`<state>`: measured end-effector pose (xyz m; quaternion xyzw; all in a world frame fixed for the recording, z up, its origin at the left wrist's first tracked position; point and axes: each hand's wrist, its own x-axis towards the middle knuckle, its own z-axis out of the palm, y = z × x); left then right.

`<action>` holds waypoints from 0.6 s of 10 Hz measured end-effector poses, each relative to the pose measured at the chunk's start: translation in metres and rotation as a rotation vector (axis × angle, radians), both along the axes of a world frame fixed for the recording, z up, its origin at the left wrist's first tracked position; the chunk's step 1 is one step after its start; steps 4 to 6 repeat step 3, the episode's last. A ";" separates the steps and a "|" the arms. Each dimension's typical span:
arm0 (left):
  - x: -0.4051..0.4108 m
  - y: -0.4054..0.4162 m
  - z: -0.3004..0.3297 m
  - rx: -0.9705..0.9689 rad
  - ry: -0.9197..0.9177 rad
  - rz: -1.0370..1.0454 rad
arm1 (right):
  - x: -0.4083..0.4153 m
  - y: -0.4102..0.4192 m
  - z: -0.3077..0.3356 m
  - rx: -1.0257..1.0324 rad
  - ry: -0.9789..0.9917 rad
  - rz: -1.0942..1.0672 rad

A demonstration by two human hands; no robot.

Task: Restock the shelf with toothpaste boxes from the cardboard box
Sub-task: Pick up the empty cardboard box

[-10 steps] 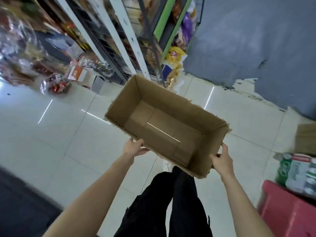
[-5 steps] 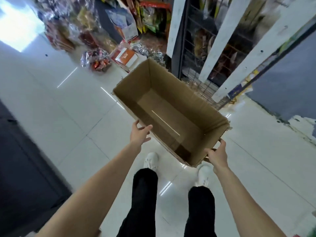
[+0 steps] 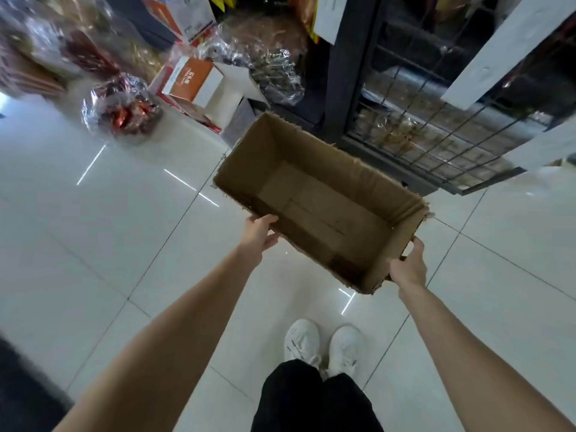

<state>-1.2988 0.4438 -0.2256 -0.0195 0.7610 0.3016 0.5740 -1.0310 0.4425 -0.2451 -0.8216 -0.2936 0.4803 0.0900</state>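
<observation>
An open brown cardboard box [image 3: 314, 194] hangs in the air over the tiled floor, and its inside is bare cardboard with no toothpaste boxes showing. My left hand [image 3: 260, 233] grips the near long wall at its left end, fingers curled under the side. My right hand [image 3: 408, 266] grips the box's right near corner from outside. The box tilts with its far end toward a black wire shelf [image 3: 436, 126]. No toothpaste boxes are in view.
White and orange cartons [image 3: 193, 81] and cellophane-wrapped gift baskets [image 3: 120, 109] crowd the floor at the upper left. The wire shelf's base stands just beyond the box. White shoes [image 3: 324, 344] are below, on glossy tiles. A dark mat edges the lower left corner.
The view has swung left from the grey wall toward the wire shelf and cartons. The box has stayed in both hands and now sits lower and closer to the shelf base.
</observation>
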 end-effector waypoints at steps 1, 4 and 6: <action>-0.010 0.015 -0.023 0.056 -0.004 0.017 | -0.007 0.024 -0.036 0.029 0.086 -0.038; -0.029 0.047 -0.024 0.166 0.023 -0.005 | -0.040 0.068 -0.050 0.013 0.393 -0.061; -0.029 0.047 -0.024 0.166 0.023 -0.005 | -0.040 0.068 -0.050 0.013 0.393 -0.061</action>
